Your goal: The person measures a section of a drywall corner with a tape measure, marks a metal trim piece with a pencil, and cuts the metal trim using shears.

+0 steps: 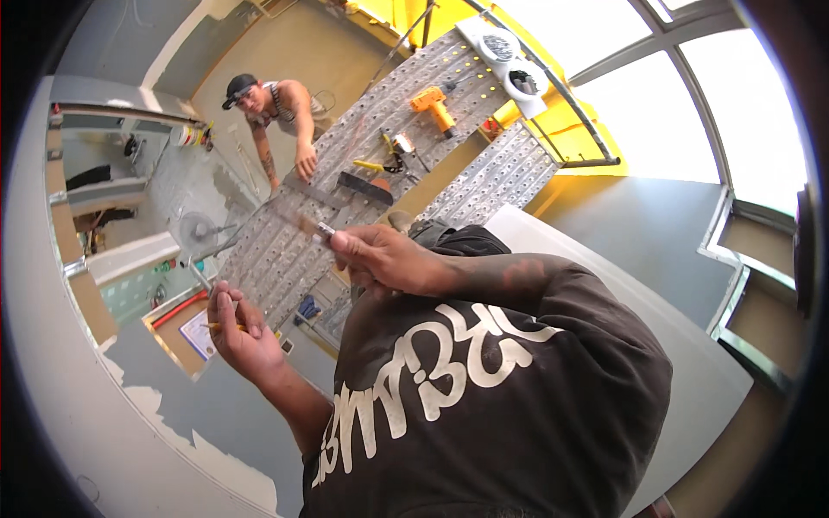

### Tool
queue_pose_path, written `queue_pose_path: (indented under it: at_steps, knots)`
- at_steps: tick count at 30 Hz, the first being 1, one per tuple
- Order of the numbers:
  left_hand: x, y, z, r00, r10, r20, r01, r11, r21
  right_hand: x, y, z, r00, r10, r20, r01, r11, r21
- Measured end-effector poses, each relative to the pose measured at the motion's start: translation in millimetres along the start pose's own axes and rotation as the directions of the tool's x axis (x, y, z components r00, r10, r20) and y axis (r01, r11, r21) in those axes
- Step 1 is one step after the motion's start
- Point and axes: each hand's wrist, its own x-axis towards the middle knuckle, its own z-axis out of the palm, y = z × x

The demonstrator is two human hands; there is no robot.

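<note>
My left hand [242,335] is raised at the left with its fingers pinched. A thin yellow pencil [229,326] lies between those fingers, and a slim grey rod-like piece [200,278] shows just beyond the fingertips; whether I grip that piece is unclear. My right hand [389,257] is closed, thumb against fingers, around a slim tool with a metallic part [325,230]. The tool's far end is smeared by motion, so its kind cannot be told. Both hands are held up above the perforated metal platform [259,250].
On the platform rest an orange drill [433,108], yellow-handled pliers [378,165], a dark flat-bladed tool [366,187] and a white twin-round device [509,65]. A co-worker [281,112] reaches to its far edge. A fan [197,228] stands beyond; a white panel [691,371] is at right.
</note>
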Motion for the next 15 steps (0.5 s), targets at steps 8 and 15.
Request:
queue_pose_path:
  at_steps: [8,15]
  knots:
    - [-13,-7,-8,0.996,-0.074,-0.051,0.077,0.996,0.046,17,34,-9,0.995,0.058,-0.075,-0.055,0.997,0.048]
    - [-6,-35,-3,0.954,-0.293,-0.065,0.296,0.955,0.03,28,42,-10,1.0,-0.013,-0.001,0.013,0.998,0.066]
